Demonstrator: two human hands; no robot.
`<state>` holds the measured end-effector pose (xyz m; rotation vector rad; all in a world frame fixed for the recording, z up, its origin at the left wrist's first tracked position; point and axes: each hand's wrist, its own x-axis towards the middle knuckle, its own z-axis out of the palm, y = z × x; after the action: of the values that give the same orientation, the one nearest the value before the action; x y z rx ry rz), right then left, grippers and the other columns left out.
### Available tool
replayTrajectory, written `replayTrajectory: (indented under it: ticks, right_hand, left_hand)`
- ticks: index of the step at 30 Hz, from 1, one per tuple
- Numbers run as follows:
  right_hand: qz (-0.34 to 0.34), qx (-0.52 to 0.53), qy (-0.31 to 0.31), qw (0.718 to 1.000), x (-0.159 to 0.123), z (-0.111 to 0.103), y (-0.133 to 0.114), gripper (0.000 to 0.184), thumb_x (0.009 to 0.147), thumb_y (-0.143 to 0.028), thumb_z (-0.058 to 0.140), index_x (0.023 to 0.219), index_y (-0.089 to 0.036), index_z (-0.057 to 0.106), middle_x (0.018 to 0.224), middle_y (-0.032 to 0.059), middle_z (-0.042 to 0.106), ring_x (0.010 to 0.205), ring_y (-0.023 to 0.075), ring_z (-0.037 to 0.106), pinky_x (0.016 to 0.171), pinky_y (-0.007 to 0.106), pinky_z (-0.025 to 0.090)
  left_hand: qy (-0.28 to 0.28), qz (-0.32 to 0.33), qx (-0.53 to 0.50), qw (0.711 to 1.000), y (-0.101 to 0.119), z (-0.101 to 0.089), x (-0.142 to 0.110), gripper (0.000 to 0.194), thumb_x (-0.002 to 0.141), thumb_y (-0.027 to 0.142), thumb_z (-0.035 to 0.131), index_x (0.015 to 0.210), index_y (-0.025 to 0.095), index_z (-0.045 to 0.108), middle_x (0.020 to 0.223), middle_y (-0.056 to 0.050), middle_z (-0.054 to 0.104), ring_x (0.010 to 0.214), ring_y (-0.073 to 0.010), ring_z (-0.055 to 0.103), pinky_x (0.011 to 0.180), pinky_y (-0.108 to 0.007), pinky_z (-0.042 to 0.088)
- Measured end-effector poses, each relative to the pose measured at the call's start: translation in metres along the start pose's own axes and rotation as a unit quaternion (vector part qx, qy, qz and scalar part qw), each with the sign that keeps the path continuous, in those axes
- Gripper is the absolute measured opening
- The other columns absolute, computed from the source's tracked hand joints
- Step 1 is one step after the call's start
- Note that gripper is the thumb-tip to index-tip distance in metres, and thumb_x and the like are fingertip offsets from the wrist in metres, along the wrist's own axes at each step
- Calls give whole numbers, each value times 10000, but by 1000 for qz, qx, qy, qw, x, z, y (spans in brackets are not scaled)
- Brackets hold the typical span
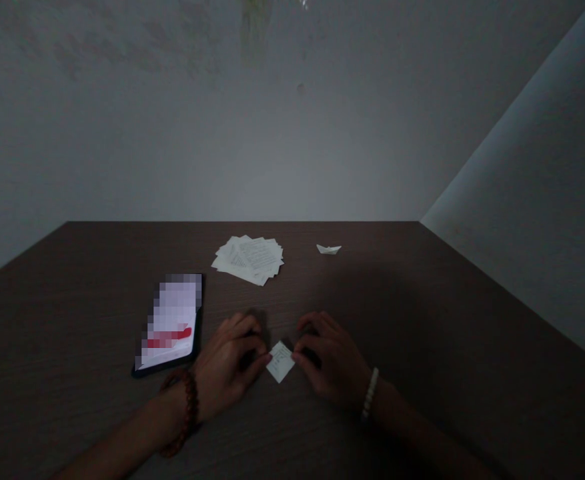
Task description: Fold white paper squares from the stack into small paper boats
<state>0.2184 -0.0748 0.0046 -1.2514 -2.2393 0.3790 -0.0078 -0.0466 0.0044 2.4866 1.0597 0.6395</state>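
Note:
A small folded white paper [279, 361] lies on the dark wooden table [422, 320], turned like a diamond. My left hand [229, 363] pinches its left corner with the fingertips; a brown bead bracelet is on that wrist. My right hand [329, 360] pinches the paper's right corner; a white bead bracelet is on that wrist. Both hands rest low on the table near its front middle.
A phone [169, 323] with a lit screen lies left of my left hand. A loose stack of printed paper slips [249, 259] sits farther back at the centre. A small folded paper boat [329, 249] stands behind to the right. Pale walls close the back and right.

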Motion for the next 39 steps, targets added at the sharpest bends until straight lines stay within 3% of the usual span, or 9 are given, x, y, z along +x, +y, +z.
replayTrajectory:
  ticks: [9, 19, 25, 32, 39]
  right_hand:
    - [13, 4, 6, 1000, 1, 0, -1, 37, 813, -204, 670, 791, -189, 644, 1013, 58, 567, 958, 203, 515, 851, 360, 430]
    - [74, 37, 31, 996, 3, 5, -1, 104, 710, -175, 737, 672, -190, 641, 949, 47, 574, 911, 200, 521, 825, 357, 429]
    - [98, 31, 37, 994, 3, 5, -3, 96, 693, -196, 754, 738, -207, 670, 927, 44, 568, 896, 207, 523, 821, 370, 426]
    - [41, 10, 21, 999, 1, 5, -1, 176, 752, -185, 704, 919, -237, 678, 977, 38, 571, 932, 204, 509, 844, 364, 414]
    - [15, 16, 19, 1000, 0, 5, -1, 92, 771, -179, 685, 854, -219, 682, 964, 40, 589, 923, 198, 516, 825, 350, 420]
  left_hand:
    - [8, -34, 9, 999, 0, 5, 2, 199, 856, 293, 590, 691, 188, 624, 867, -38, 553, 869, -228, 473, 752, -367, 360]
    - [25, -59, 29, 998, -2, 7, 4, 199, 796, 304, 646, 628, 199, 645, 893, -42, 563, 880, -238, 469, 750, -380, 361]
    - [24, -73, 39, 996, -2, 8, 4, 184, 791, 319, 660, 653, 199, 636, 887, -34, 552, 869, -232, 468, 748, -378, 367]
    - [25, -62, 35, 997, -1, 7, 2, 130, 813, 294, 626, 718, 205, 629, 906, -31, 576, 893, -234, 467, 767, -374, 359]
    - [10, -6, 0, 1000, 0, 5, 1, 111, 834, 266, 601, 744, 203, 611, 860, -24, 612, 854, -222, 486, 749, -360, 352]
